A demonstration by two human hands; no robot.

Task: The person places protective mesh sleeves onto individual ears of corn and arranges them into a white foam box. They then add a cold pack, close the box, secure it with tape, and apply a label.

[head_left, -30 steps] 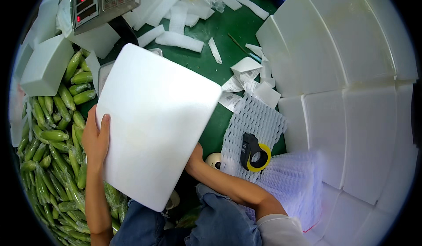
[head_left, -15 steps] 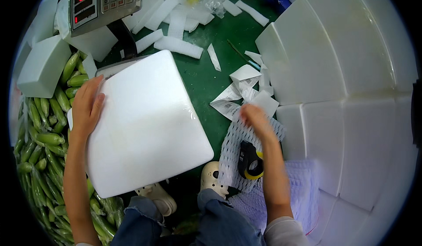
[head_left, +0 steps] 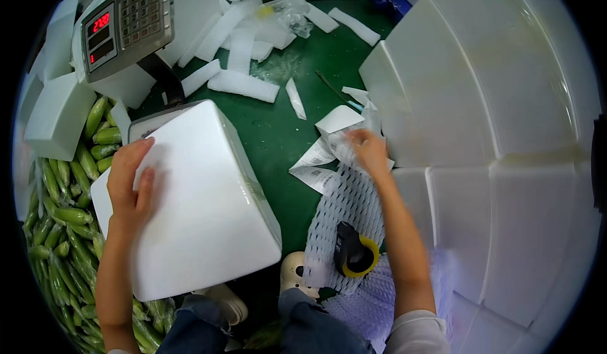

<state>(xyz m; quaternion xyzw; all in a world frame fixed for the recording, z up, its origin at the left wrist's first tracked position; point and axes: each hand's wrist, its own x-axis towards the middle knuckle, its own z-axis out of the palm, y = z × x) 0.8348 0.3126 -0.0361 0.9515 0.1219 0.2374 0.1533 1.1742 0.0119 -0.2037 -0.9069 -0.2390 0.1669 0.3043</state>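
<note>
A large white foam box [head_left: 196,221] sits in front of me, partly covering the metal scale pan [head_left: 142,125]. My left hand [head_left: 129,180] lies on the box's top at its left side, fingers and thumb apart. Clear tape shines on the box's right side. Over to the right, my right hand [head_left: 371,155] is curled at a strip of printed white labels [head_left: 316,173], its fingertips slightly blurred and pinching at the paper. Under the labels hangs white foam netting [head_left: 344,196], with a black-and-yellow tape dispenser [head_left: 355,253] lying on it.
A scale display with keypad [head_left: 126,25] stands at upper left. Wrapped green vegetables [head_left: 63,234] heap along the left. Stacked white foam boxes [head_left: 465,208] form a wall at right. Foam strips [head_left: 243,87] and clear plastic [head_left: 294,15] litter the green floor [head_left: 269,139].
The view has shifted, and the box now shows more of its right side. My right hand has moved slightly up over the labels. The scale's lit digits differ.
</note>
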